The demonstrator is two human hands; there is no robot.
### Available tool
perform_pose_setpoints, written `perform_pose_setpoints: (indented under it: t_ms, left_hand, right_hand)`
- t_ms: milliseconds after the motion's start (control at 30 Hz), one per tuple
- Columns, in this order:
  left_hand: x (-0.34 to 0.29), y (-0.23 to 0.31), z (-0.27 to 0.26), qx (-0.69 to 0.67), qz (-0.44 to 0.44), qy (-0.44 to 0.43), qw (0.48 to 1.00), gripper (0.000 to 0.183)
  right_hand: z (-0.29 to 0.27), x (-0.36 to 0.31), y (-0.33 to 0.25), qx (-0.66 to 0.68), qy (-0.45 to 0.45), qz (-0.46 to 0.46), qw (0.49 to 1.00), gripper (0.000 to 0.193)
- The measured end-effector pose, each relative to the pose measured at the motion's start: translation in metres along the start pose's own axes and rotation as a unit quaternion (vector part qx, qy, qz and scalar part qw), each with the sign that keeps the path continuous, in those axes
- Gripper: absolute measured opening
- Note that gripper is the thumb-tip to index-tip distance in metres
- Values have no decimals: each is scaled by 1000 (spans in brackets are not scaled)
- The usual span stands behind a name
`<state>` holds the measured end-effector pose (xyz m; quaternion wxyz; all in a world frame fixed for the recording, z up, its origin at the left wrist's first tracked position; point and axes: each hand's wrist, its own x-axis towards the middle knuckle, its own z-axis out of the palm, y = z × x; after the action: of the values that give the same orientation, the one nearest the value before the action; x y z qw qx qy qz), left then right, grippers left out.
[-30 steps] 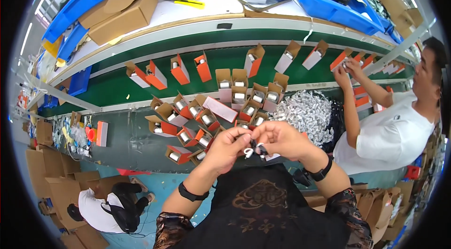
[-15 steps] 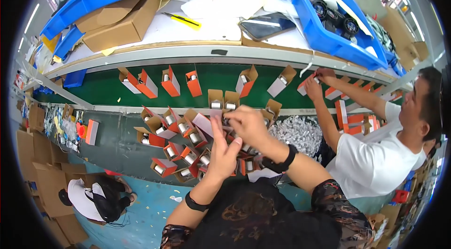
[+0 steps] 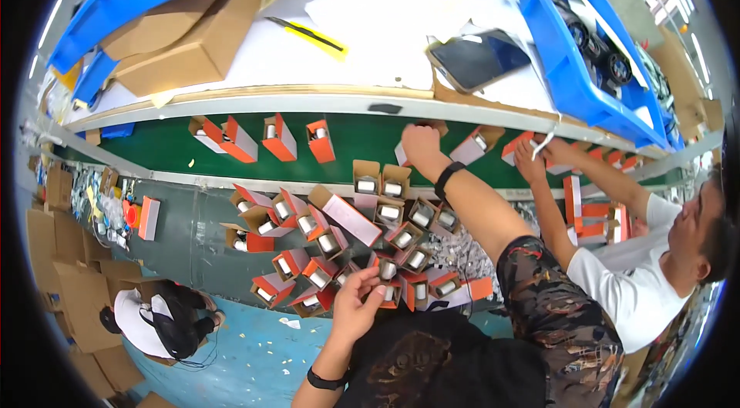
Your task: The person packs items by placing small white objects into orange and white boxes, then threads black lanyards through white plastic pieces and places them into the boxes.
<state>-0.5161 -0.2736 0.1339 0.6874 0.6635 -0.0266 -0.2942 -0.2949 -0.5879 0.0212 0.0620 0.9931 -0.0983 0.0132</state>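
Observation:
My right hand (image 3: 422,147) reaches forward to the green conveyor belt (image 3: 354,134), its fingers closed around a small orange-and-white carton (image 3: 401,154). The hand covers most of that carton, and its brown flap shows beside the wrist. Nearer to me, my left hand (image 3: 357,306) hovers palm inward with slightly curled fingers and the thumb apart, and I see nothing in it. Beyond and beside it stand several open cartons (image 3: 317,277) with white, rounded items inside. One long carton (image 3: 351,219) lies aslant with its white side up among them.
A shelf (image 3: 308,100) crosses above the belt, bearing a yellow cutter (image 3: 308,36), a phone (image 3: 479,60), a cardboard box (image 3: 185,46) and a blue bin (image 3: 593,61). At right a co-worker (image 3: 640,285) handles cartons. Shredded paper (image 3: 470,254) lies beside mine. Another person (image 3: 150,319) crouches at left.
My right hand has left my left hand and stretched forward to a carton on the belt. My left hand has dropped lower toward me. The view has shifted slightly.

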Motion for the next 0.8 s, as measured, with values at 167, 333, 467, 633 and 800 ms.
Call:
perform_pose_setpoints:
  t_ms: [167, 333, 467, 633, 800]
  left_hand:
    - [1, -12, -15, -14, -38, 27, 999, 34]
    - [-1, -18, -15, -25, -38, 29, 999, 34]
    - [-11, -26, -21, -21, -38, 27, 999, 34]
    - [-27, -28, -22, -17, -44, 29, 998, 29]
    - [-40, -34, -30, -40, -38, 58, 997, 29]
  right_hand:
    - [-40, -5, -29, 60, -46, 109, 991, 30]
    - [-20, -11, -26, 90, -56, 186, 977, 32]
    - [-20, -3, -27, 183, -92, 229, 951, 37]
    - [10, -5, -23, 109, -37, 214, 970, 32]
    - [-10, -2, -30, 126, -63, 23, 990, 19]
